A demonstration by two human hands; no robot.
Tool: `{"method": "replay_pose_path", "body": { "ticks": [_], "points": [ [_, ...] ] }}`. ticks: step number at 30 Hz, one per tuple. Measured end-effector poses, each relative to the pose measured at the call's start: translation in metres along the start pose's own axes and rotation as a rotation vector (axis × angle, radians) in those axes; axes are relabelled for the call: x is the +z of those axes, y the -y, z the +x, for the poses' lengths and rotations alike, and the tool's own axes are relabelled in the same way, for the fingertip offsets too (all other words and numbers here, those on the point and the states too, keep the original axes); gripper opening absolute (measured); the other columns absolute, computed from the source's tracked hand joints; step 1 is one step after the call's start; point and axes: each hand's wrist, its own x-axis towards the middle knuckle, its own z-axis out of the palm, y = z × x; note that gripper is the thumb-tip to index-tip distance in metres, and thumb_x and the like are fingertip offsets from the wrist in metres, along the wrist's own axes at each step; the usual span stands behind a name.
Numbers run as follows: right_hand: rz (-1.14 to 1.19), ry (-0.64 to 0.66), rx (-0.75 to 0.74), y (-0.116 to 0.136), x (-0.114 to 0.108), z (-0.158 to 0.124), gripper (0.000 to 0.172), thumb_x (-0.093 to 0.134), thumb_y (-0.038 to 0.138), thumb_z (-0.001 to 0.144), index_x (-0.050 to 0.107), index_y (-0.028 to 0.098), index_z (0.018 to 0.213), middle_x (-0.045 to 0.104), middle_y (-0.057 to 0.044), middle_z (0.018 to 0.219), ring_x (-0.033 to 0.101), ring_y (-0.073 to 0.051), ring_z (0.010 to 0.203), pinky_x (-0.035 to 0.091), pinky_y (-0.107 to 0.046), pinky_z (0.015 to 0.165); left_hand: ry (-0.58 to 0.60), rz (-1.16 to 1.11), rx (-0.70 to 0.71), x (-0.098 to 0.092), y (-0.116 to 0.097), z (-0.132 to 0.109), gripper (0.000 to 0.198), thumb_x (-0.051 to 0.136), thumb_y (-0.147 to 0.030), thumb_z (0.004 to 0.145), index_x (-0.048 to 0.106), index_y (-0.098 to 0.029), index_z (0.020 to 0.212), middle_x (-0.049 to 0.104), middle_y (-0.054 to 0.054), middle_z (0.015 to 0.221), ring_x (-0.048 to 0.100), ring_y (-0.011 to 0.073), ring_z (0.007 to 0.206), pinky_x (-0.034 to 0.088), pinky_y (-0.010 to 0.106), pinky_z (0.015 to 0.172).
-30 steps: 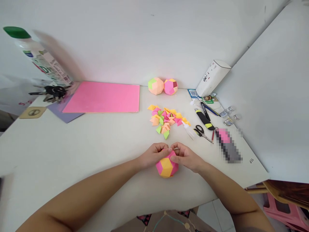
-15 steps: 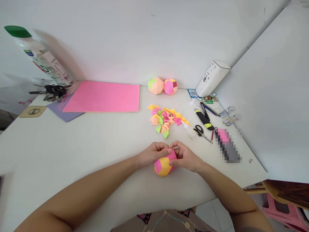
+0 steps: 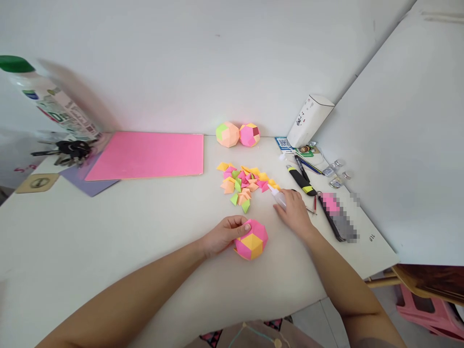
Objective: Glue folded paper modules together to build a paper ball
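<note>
My left hand (image 3: 226, 234) grips a pink and yellow paper ball (image 3: 252, 244) just above the front of the desk, thumb on its upper face. The ball is built from folded facets; its left side is partly covered by my fingers. To the right, my right hand (image 3: 294, 211) is closed around a small clear glue bottle (image 3: 278, 197), which still lies on the desk with its pointed nozzle toward the paper pieces. A heap of folded paper pieces (image 3: 239, 183) in pink, yellow, green and peach lies just beyond both hands.
Two finished paper balls, one peach and green (image 3: 227, 134) and one mostly pink (image 3: 249, 135), sit by the wall. Pink paper sheets (image 3: 152, 154) lie left. A utility knife (image 3: 301, 181), pens, a pixelated case (image 3: 337, 217) and a white box (image 3: 310, 121) stand or lie right.
My right hand has left the paper ball and moved right and forward to the glue bottle. The ball, now in my left hand alone, has turned. The view has shifted slightly.
</note>
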Motion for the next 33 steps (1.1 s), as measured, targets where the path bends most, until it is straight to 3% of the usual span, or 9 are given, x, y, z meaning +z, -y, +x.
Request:
{"method": "replay_pose_path", "body": {
  "ticks": [4, 8, 12, 18, 21, 24, 29, 33],
  "points": [
    [0.124, -0.046, 0.061, -0.001, 0.001, -0.001, 0.034, 0.051, 0.017, 0.074, 0.052, 0.016, 0.108, 0.06, -0.014, 0.107, 0.054, -0.031, 0.102, 0.043, -0.047, 0.089, -0.017, -0.035, -0.007, 0.003, -0.003, 0.0, 0.029, 0.066, -0.04, 0.075, 0.054, -0.014, 0.071, 0.054, -0.002, 0.065, 0.049, 0.0074, 0.056, 0.037, 0.02, 0.052],
    [0.469, -0.136, 0.223, 0.005, -0.008, -0.001, 0.036, 0.06, 0.027, 0.071, 0.05, 0.019, 0.104, 0.06, -0.01, 0.107, 0.058, -0.026, 0.098, 0.046, -0.042, 0.087, -0.024, -0.063, -0.015, 0.003, -0.004, 0.0, 0.028, 0.067, -0.039, 0.073, 0.055, -0.014, 0.069, 0.053, -0.002, 0.064, 0.05, 0.0079, 0.056, 0.037, 0.021, 0.052],
    [0.759, 0.0, 0.221, 0.015, -0.022, -0.003, 0.031, 0.063, 0.03, 0.071, 0.051, 0.021, 0.098, 0.061, -0.006, 0.101, 0.059, -0.021, 0.095, 0.047, -0.035, 0.082, -0.034, -0.098, 0.024, 0.001, -0.002, 0.001, 0.023, 0.068, -0.035, 0.074, 0.058, -0.014, 0.072, 0.054, -0.002, 0.068, 0.052, 0.0091, 0.061, 0.04, 0.023, 0.058],
    [0.706, 0.184, 0.085, 0.02, -0.038, -0.007, 0.028, 0.063, 0.024, 0.071, 0.056, 0.021, 0.098, 0.06, -0.005, 0.101, 0.059, -0.021, 0.093, 0.046, -0.032, 0.078, 0.022, -0.06, 0.195, 0.004, -0.001, -0.002, 0.015, 0.063, -0.027, 0.078, 0.063, -0.015, 0.072, 0.055, 0.001, 0.083, 0.054, 0.0108, 0.072, 0.042, 0.025, 0.066],
    [0.629, 0.298, 0.018, 0.02, -0.043, -0.007, 0.024, 0.061, 0.022, 0.072, 0.057, 0.022, 0.097, 0.061, -0.004, 0.099, 0.059, -0.02, 0.09, 0.046, -0.032, 0.076, 0.012, 0.012, 0.244, 0.006, 0.001, -0.004, 0.012, 0.063, -0.025, 0.078, 0.066, -0.016, 0.071, 0.058, 0.006, 0.105, 0.054, 0.0194, 0.1, 0.043, 0.03, 0.081],
    [0.593, 0.357, -0.017, 0.021, -0.046, -0.007, 0.023, 0.06, 0.02, 0.072, 0.058, 0.022, 0.096, 0.062, -0.003, 0.097, 0.058, -0.02, 0.088, 0.046, -0.032, 0.075, -0.021, 0.077, 0.269, 0.007, 0.002, -0.004, 0.009, 0.065, -0.023, 0.077, 0.069, -0.018, 0.072, 0.058, 0.008, 0.116, 0.038, 0.0249, 0.126, 0.038, 0.035, 0.095],
    [0.614, 0.408, 0.007, 0.022, -0.049, -0.007, 0.023, 0.061, 0.021, 0.073, 0.058, 0.022, 0.096, 0.061, -0.003, 0.096, 0.058, -0.019, 0.083, 0.045, -0.029, 0.068, -0.019, 0.091, 0.253, 0.007, 0.0, -0.003, 0.009, 0.064, -0.026, 0.077, 0.072, -0.021, 0.076, 0.044, 0.005, 0.136, 0.036, 0.0288, 0.128, 0.041, 0.04, 0.094],
    [0.704, 0.433, 0.035, 0.019, -0.051, -0.007, 0.023, 0.061, 0.023, 0.074, 0.058, 0.022, 0.097, 0.06, -0.003, 0.098, 0.058, -0.019, 0.087, 0.046, -0.029, 0.07, -0.062, 0.078, 0.236, 0.006, 0.001, -0.004, 0.008, 0.066, -0.026, 0.076, 0.072, -0.023, 0.078, 0.036, 0.001, 0.144, 0.027, 0.0288, 0.134, 0.038, 0.04, 0.098]
  ]
}}
